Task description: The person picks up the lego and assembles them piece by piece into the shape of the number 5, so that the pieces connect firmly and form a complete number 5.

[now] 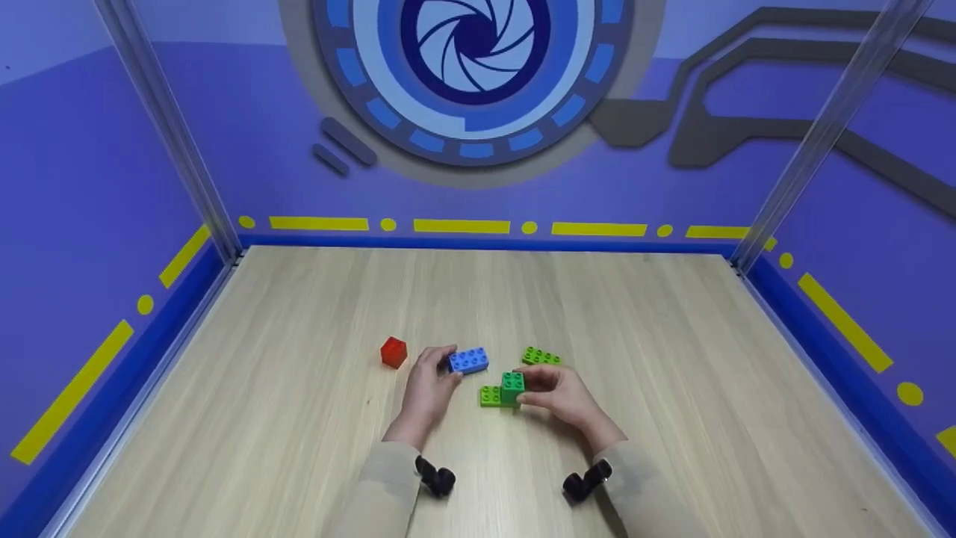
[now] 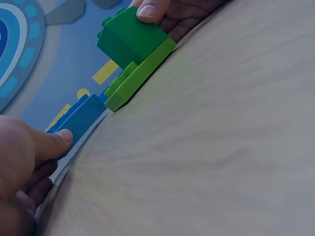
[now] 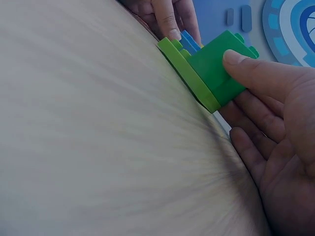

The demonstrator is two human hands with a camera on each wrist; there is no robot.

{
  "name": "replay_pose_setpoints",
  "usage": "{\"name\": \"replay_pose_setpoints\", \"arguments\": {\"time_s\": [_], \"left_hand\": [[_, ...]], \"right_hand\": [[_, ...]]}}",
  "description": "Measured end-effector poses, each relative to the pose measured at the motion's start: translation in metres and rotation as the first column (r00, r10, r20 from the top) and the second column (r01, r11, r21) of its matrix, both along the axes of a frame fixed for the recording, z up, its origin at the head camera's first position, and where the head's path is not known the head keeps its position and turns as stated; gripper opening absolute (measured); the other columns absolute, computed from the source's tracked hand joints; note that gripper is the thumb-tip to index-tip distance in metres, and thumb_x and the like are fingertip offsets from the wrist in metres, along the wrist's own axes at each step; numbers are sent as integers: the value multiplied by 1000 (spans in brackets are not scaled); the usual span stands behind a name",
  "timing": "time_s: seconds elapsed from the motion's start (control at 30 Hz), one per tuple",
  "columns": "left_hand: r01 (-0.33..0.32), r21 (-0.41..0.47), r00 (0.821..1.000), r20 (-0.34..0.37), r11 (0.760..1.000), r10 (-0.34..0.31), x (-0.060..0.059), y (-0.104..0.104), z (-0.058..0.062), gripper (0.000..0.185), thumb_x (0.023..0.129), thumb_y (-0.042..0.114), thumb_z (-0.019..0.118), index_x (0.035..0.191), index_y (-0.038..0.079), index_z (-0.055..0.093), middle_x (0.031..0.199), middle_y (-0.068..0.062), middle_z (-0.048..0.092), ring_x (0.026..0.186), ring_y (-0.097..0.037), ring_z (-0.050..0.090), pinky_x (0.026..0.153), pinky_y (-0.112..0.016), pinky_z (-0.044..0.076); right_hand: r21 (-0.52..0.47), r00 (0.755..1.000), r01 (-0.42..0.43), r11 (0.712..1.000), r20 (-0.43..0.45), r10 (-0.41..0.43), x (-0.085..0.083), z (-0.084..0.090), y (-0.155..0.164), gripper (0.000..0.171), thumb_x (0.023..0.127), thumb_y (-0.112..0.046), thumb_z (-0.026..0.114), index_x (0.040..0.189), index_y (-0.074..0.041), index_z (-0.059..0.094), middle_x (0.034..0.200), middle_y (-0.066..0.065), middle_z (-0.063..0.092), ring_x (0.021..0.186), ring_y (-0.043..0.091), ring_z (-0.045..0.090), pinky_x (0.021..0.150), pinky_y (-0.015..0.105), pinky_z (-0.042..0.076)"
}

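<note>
My left hand (image 1: 427,394) holds a blue building brick (image 1: 469,361) between thumb and fingers, at its left end. In the left wrist view the thumb lies on the side of that blue brick (image 2: 81,118). My right hand (image 1: 562,396) pinches a dark green square brick (image 1: 512,386), thumb on its near side. The green brick (image 3: 216,69) sits on the right part of a thin lime green brick (image 1: 490,396), whose left studs show. That lime brick lies close to the tabletop. The blue brick is just behind and left of it.
A red brick (image 1: 393,353) stands left of my left hand. Another lime green flat brick (image 1: 541,356) lies behind my right hand. The wooden table (image 1: 299,314) is bordered by blue printed panels (image 1: 224,134) at the back and both sides.
</note>
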State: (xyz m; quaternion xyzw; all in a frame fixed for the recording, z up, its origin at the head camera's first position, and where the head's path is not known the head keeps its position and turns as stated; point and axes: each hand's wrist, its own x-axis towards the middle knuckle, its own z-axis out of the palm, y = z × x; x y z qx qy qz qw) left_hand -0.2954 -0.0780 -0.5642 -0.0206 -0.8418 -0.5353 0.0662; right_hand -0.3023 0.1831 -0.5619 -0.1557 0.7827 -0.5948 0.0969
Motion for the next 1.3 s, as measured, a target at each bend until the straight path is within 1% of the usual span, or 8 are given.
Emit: {"name": "replay_pose_setpoints", "arguments": {"time_s": [0.13, 0.27, 0.53, 0.77, 0.93, 1.0, 1.2, 1.3], "left_hand": [[0, 103, 1000, -12, 995, 1, 1, 0, -1, 46, 91, -3, 71, 136, 2, 62, 138, -14, 59, 135, -33, 56, 118, -48, 44], [18, 200, 1000, -13, 980, -16, 4, 1, 0, 43, 91, -4, 70, 133, 1, 64, 136, -15, 58, 128, -33, 61, 112, -46, 51], [17, 294, 999, 27, 956, -26, 9, 3, 2, 43, 94, 0, 70, 136, 9, 64, 141, -14, 63, 132, -31, 61, 112, -41, 51], [90, 413, 996, -26, 906, -86, 13, 6, 7, 48, 93, -7, 68, 139, 1, 61, 143, -22, 61, 136, -37, 57, 110, -35, 52], [114, 442, 993, -11, 890, -121, 16, 9, 9, 47, 93, -4, 70, 139, 2, 63, 142, -18, 63, 135, -33, 59, 106, -26, 53], [124, 440, 991, -5, 889, -135, 18, 10, 10, 46, 93, -2, 71, 138, 4, 64, 141, -16, 64, 133, -32, 60, 105, -24, 54], [182, 433, 981, -12, 883, -196, 21, 13, 10, 45, 93, 1, 72, 137, 5, 65, 140, -16, 65, 131, -30, 61, 105, -25, 55], [213, 410, 975, -27, 887, -222, 23, 13, 10, 45, 93, 3, 73, 137, 5, 65, 141, -15, 65, 131, -31, 61, 107, -28, 54]], "right_hand": [[6, 1000, 0, 1000, 1, 0, 0, 1, -1, 42, 84, -6, 83, 123, 1, 70, 126, 17, 73, 112, 18, 70, 99, 24, 56], [-6, 1000, -1, 1000, 11, 1, 0, 0, -1, 42, 84, -5, 82, 124, 1, 71, 124, 18, 73, 109, 18, 71, 95, 20, 56], [-16, 1000, -16, 1000, 4, 16, -1, -1, 0, 42, 83, -4, 83, 123, 2, 71, 124, 20, 73, 108, 18, 72, 97, 22, 57], [-21, 1000, -28, 999, -14, 27, -2, -2, 0, 42, 85, -5, 82, 124, 5, 69, 125, 22, 72, 106, 12, 71, 94, 22, 57], [-23, 1000, -27, 999, -1, 26, -2, -2, 1, 43, 84, -5, 83, 124, 4, 69, 123, 20, 73, 105, 12, 72, 93, 19, 57], [-27, 1000, -28, 999, 1, 28, -2, -2, 1, 44, 83, -5, 83, 124, 3, 70, 122, 19, 74, 105, 12, 72, 94, 20, 57], [-20, 999, -35, 999, -4, 35, -2, -2, 2, 45, 83, -5, 83, 125, 4, 69, 123, 20, 73, 107, 13, 72, 96, 23, 58], [-23, 1000, -31, 999, 0, 31, -2, -3, 2, 47, 84, -4, 83, 127, 5, 67, 125, 22, 72, 110, 17, 72, 97, 25, 58]]}}
